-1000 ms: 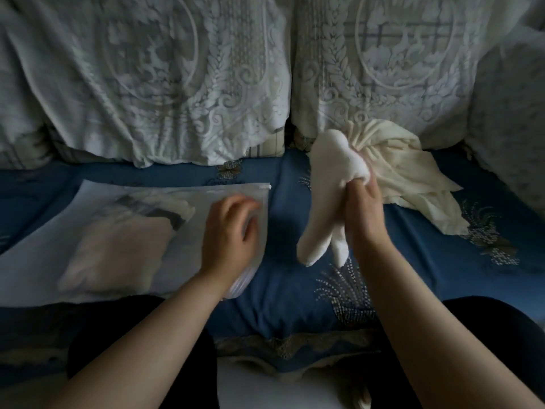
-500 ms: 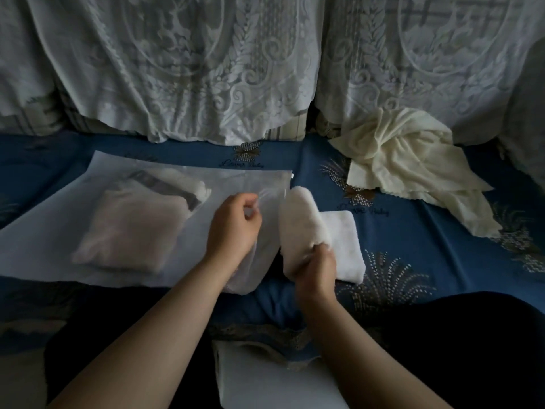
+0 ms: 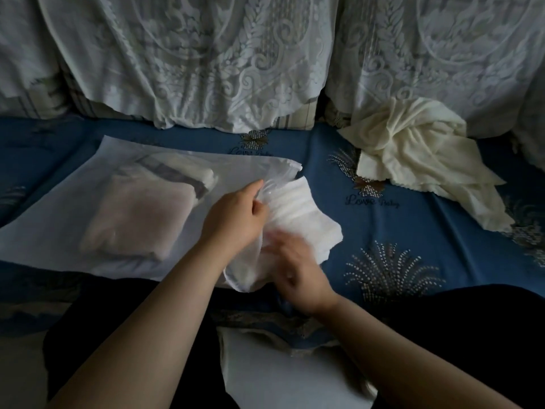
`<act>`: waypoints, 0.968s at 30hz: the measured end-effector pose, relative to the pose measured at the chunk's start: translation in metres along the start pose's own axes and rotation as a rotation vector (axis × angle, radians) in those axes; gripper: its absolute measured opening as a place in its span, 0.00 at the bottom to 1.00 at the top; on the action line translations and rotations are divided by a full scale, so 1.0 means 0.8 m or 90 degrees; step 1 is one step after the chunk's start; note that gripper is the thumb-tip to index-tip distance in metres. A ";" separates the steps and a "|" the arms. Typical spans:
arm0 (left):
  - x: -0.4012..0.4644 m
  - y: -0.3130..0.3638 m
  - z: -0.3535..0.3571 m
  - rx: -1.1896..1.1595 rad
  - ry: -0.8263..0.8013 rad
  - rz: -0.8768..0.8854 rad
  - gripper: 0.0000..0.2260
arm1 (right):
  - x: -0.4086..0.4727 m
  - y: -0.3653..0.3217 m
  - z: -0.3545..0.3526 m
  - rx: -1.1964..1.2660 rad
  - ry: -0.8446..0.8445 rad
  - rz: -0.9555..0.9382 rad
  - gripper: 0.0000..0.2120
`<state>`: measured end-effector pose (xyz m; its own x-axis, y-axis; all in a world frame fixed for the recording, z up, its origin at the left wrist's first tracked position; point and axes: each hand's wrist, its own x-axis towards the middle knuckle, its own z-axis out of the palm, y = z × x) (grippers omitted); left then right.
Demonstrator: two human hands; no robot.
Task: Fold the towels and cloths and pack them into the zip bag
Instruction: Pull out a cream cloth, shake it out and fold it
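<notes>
The right hand (image 3: 290,261) is motion-blurred, so its grip cannot be told. The frosted zip bag (image 3: 73,208) veils the folded towels (image 3: 138,219) inside, hiding their number.

We see open blue bed cover (image 3: 392,231) to the right of the bag mouth, reaching near and far. The crumpled cream cloth (image 3: 413,154) blocks the far right corner. The zip bag (image 3: 73,208) fills the left side, and the lace-covered cushions (image 3: 191,60) wall off the far edge.
</notes>
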<state>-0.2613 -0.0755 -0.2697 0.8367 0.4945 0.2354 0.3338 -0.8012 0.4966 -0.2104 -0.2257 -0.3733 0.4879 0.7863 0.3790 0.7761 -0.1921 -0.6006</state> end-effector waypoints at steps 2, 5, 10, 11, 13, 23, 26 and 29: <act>-0.001 0.000 0.000 -0.007 -0.004 0.014 0.22 | -0.009 -0.005 -0.015 0.037 0.292 0.250 0.23; -0.002 0.005 0.002 -0.031 0.011 0.023 0.21 | 0.001 -0.001 -0.031 0.269 0.293 0.635 0.37; 0.005 0.007 0.006 -0.018 0.058 0.040 0.15 | 0.037 0.003 -0.033 0.226 0.080 0.654 0.26; 0.006 0.006 0.007 -0.016 0.064 0.043 0.15 | 0.041 -0.003 -0.035 0.220 0.079 0.596 0.23; 0.006 0.007 0.006 -0.034 0.075 0.044 0.15 | 0.044 -0.020 -0.040 0.192 0.084 0.439 0.20; 0.003 0.010 -0.006 -0.191 0.166 0.039 0.14 | 0.124 0.006 -0.063 0.158 -0.280 0.298 0.26; 0.004 0.009 -0.005 -0.189 0.150 0.023 0.15 | 0.133 0.006 -0.047 0.287 -0.004 0.359 0.32; 0.004 0.012 0.000 -0.172 0.115 0.017 0.16 | 0.107 0.009 -0.024 0.258 0.076 0.432 0.36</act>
<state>-0.2555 -0.0814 -0.2645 0.7450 0.5456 0.3837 0.1652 -0.7083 0.6863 -0.1558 -0.1712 -0.3316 0.8592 0.5016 -0.1012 0.1003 -0.3592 -0.9278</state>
